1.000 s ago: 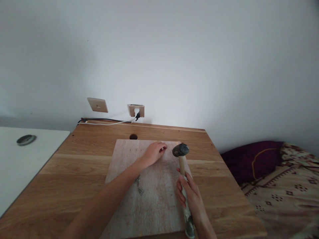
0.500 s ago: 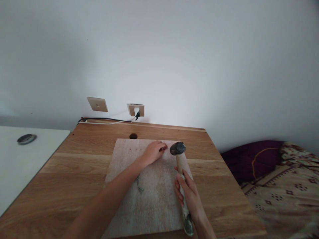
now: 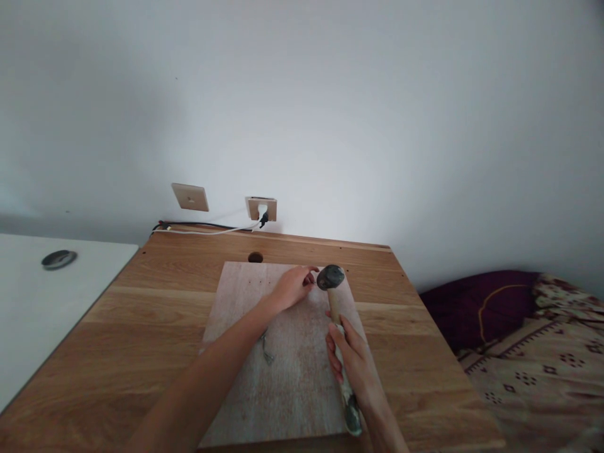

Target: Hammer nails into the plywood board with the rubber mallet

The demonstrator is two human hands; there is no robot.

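My right hand (image 3: pixel 352 352) is wrapped round the handle of a hammer (image 3: pixel 331 277), whose dark head is at the far right part of a pale wooden board (image 3: pixel 287 390). Close to the left side of that head, my left hand (image 3: pixel 296 286) rests on the board with thumb and fingers pinched on a nail, thin and mostly hidden. A few loose nails (image 3: pixel 268 356) lie beside my left forearm. Several small dark dots in a row mark the board left of my left hand.
The board lies on a wooden table (image 3: pixel 406 352) with a round cable hole (image 3: pixel 255 257) near the wall. Cables (image 3: pixel 212 232) run to a wall socket (image 3: pixel 262 209). At left is a white surface with a dark round object (image 3: pixel 59 259); at right, patterned fabric (image 3: pixel 533 371).
The hammer head has moved slightly left, closer to the fingers of my left hand. My left hand keeps its pinch at almost the same spot; the view has shifted slightly.
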